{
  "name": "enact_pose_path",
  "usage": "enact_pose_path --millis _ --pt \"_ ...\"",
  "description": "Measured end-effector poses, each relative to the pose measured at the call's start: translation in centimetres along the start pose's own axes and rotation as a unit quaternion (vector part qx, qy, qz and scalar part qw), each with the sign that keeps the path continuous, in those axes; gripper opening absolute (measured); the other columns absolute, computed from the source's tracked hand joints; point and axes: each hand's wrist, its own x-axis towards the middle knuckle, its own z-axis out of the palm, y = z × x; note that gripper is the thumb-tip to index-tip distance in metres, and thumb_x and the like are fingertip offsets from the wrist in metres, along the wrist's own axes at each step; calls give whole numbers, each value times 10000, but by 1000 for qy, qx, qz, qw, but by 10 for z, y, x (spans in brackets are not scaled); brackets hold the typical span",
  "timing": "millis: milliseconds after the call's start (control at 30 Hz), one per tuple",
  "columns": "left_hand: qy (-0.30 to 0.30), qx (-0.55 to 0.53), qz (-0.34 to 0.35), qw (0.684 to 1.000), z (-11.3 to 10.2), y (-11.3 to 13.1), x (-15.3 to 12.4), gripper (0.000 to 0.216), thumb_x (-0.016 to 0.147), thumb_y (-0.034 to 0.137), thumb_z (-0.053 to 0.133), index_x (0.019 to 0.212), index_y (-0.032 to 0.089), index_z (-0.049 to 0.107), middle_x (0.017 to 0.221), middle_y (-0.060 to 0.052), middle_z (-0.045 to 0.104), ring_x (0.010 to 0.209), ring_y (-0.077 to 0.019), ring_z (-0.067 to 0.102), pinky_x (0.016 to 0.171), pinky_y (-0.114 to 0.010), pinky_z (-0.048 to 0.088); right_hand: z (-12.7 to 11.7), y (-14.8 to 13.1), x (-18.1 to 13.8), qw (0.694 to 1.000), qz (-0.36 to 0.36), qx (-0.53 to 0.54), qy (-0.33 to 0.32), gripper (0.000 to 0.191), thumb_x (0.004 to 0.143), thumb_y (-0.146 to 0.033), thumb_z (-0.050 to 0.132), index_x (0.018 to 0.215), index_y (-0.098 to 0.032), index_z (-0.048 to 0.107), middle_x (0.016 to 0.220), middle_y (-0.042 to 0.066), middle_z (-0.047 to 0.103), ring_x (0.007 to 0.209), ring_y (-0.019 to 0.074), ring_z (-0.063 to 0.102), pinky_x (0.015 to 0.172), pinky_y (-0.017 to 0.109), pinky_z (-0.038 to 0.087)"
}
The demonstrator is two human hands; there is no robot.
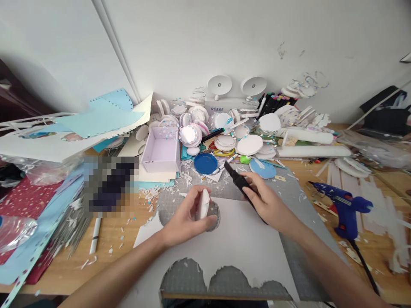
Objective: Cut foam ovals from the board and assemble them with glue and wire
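White board makes up the small cutout (203, 205) that the left hand (192, 216) grips between thumb and fingers, tilted on edge above a round hole in the white sheet (250, 229). The right hand (261, 197) is closed around a black cutter (240, 182), its narrow end pointing far and left, just right of the cutout. The sheet, scalloped along its near edge, lies on a grey cutting mat (290, 188) on the wooden tabletop (126, 250). Just beyond the hands are a dark blue round lid (205, 164) and a light blue disc (263, 168); a pale lilac open box (162, 147) stands to their left. Farther back, white discs (249, 144) are heaped, many edged with blue specks, with a bundle of markers (278, 104) at their far right. Behind the heap, a white panel (231, 105) bears dark characters too small to read. On the right lies a blue glue gun (345, 205), its pale barrel markings illegible; on the left, near a pixelated patch, are a white pen (95, 236) and a clear plastic bottle (16, 233).
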Motion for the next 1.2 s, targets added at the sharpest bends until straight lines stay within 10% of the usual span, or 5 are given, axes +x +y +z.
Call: enact_pose_path --millis 167,400,900,1200 --pt "109 213 31 971 -1 1 2 522 728 323 650 1198 226 445 1101 -67 555 956 -234 539 822 -335 437 3 -23 6 997 16 59 47 265 860 -380 548 1092 -262 499 754 -20 506 650 157 506 571 271 417" --pt "127 355 58 924 2 -4 -2 623 722 350 648 1283 232 403 1083 -89 550 923 -260 592 781 -381 480 28 -53 1 991 38 103 -81 219 764 -286 662 786 -226 452 723 -43 509 612 117 461 584 244 406" --pt "49 270 76 959 3 4 -5 556 704 284 647 1200 190 415 1077 -100 563 935 -253 578 827 -384 462 20 -57 5 963 24 210 -167 193 819 -311 612 773 -227 444 675 -53 460 562 101 423 533 232 364" --pt "30 176 13 984 2 6 -6 526 757 293 624 1221 211 390 1152 -78 545 1007 -231 540 858 -332 432 5 -20 -2 986 -150 -54 42 137 879 -361 493 838 -232 474 637 -41 453 528 123 416 512 250 320"
